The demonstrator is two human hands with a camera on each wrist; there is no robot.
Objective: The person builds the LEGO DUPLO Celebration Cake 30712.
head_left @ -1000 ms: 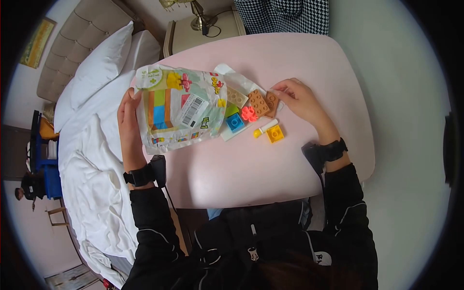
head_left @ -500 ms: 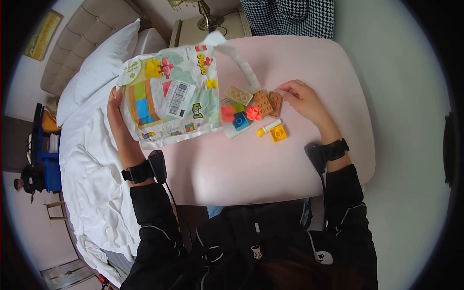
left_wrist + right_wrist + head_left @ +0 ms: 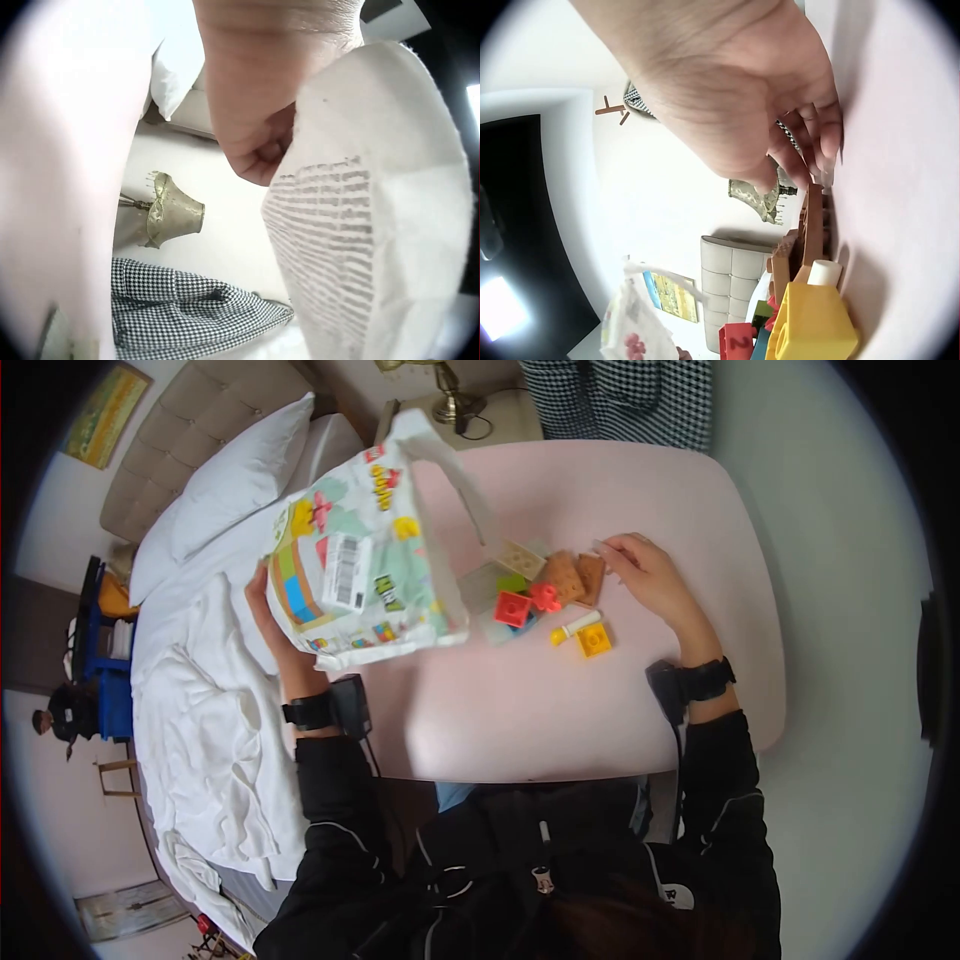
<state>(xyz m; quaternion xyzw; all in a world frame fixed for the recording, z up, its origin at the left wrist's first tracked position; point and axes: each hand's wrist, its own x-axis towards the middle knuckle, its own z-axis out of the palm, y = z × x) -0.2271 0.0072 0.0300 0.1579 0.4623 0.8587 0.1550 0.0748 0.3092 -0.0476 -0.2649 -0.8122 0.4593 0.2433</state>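
Observation:
A printed white paper bag of toy bricks is held tilted above the table, its torn mouth facing right. My left hand grips its left side; curled fingers show at the paper in the left wrist view. Beside the bag's mouth lie a red brick over a blue one, a lime brick, a tan brick, a coral flower piece and two brown bricks. My right hand has its fingertips right at the outer brown brick, fingers loosely bent.
A yellow brick and a white-and-yellow piece lie nearer my body on the pink table. The bed runs along the left. Behind the table stand a lamp and a houndstooth-covered seat.
The bag has been raised and tilted further, its mouth lifting off the pile. A red brick has dropped out onto the blue one. My right hand has stayed by the brown brick.

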